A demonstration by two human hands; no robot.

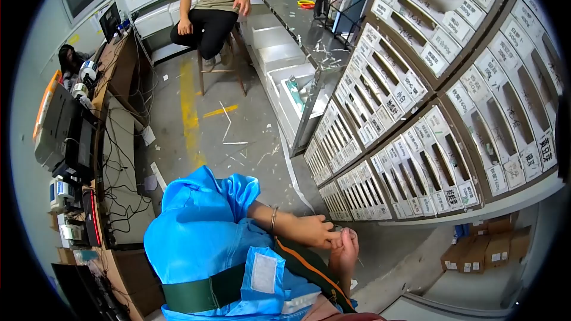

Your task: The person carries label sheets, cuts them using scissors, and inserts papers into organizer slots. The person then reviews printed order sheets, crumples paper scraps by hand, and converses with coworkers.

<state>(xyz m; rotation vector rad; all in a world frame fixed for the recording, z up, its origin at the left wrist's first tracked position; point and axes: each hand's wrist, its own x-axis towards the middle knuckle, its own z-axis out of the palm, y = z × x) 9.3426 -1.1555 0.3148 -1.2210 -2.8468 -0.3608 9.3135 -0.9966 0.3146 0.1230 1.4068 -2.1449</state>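
Note:
My left hand [313, 232], with a thin bracelet [273, 218] at the wrist, reaches across my front from a blue sleeve [202, 220]. Its fingers are curled and meet the fingertips of my right hand [344, 248], which is raised and bent closed. Whatever may be between the fingers is too small or hidden to make out. A dark green strap with an orange stripe [306, 266] runs beneath the hands. On the blue garment sits a dark green band [205, 293] beside a white patch [263, 273].
A large rack of labelled slots [392, 101] stands close on the right, cardboard boxes [485, 251] under it. Ahead, a person [217, 6] sits on a stool [221, 74]. Paper scraps [235, 142] litter the floor. Printers and cables [122, 169] line the left desk; another person [72, 62] is there.

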